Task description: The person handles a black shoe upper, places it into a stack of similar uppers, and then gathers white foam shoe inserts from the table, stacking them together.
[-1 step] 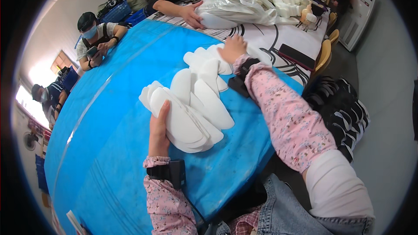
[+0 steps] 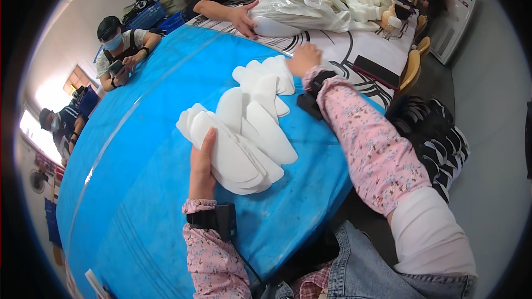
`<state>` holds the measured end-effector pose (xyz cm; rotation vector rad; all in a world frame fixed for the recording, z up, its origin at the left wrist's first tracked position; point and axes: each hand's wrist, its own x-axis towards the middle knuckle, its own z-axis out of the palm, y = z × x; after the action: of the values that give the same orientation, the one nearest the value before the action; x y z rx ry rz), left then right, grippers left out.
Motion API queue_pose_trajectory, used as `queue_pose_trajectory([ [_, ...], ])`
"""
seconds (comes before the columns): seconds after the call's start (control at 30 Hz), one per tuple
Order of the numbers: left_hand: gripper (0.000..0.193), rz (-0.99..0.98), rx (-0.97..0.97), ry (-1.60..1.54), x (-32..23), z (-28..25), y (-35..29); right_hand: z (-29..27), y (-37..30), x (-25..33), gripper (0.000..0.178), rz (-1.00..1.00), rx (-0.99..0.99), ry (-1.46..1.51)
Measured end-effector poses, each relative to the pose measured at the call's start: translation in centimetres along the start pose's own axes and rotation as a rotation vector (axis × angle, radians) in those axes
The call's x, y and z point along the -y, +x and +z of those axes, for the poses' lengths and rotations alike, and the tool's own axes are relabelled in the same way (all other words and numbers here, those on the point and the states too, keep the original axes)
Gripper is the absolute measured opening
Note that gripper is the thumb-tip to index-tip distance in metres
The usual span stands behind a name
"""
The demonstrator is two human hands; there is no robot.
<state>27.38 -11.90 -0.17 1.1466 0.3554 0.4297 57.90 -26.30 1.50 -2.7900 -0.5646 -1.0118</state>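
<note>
Flat white insole-shaped pieces [image 2: 269,127] lie overlapping in a curved row on the blue-covered table. My left hand [image 2: 203,169] grips a fanned stack of white insole-shaped pieces [image 2: 230,155] at the near end, thumb on top. Beside the row's far end is my right hand [image 2: 304,60], its fingers curled inward and slightly blurred. Whatever it may hold is hidden from view.
Across the table, a co-worker's hand [image 2: 243,20] touches a plastic-wrapped heap of white pieces [image 2: 302,8]. A dark flat case [image 2: 377,72] lies at right. Black-and-white curved items [image 2: 435,144] stand beside the table. Another person [image 2: 124,50] holds a phone.
My right hand has shifted slightly to the right, off the far end of the row, and its fingers look more curled. My left hand stays on the stack.
</note>
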Motion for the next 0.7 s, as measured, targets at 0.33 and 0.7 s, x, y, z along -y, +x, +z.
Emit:
queue_pose_trajectory([
  [0.33, 0.055, -0.004, -0.026, 0.026, -0.3, -2.0, -0.4, -2.1, -1.6, -3.6, 0.061, 0.23, 0.72, 0.175],
  [0.7, 0.057, -0.003, -0.023, -0.001, 0.1, -1.9, -0.2, 1.3, -0.5, 2.5, 0.061, -0.044, 0.726, 0.65],
])
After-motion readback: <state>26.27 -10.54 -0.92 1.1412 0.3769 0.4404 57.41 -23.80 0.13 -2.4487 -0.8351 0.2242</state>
